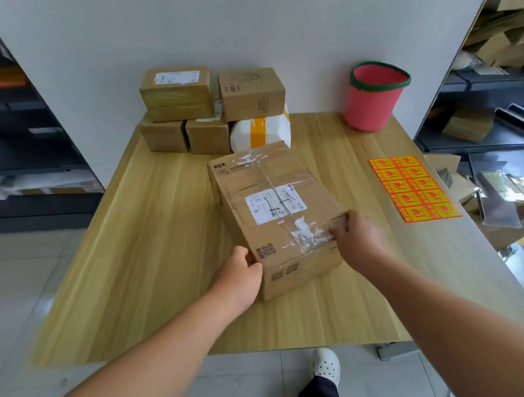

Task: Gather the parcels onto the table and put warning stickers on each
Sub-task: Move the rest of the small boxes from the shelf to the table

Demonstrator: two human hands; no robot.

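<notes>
The rigid cardboard parcel (274,210) sat skewed in the middle of the table (153,271), its taped top glossy and wrinkled. The left hand (241,279) curled round its 7 o'clock corner, and the right hand (357,237) hooked its fingers over the 4 o'clock edge. It would best be slid flat over the smooth wood-grain, I judged, label up, near the paper sticker sheet (415,188) at 3 o'clock.

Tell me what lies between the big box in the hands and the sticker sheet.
Only bare table separates the big box from the sticker sheet, as the head view shows.
</notes>
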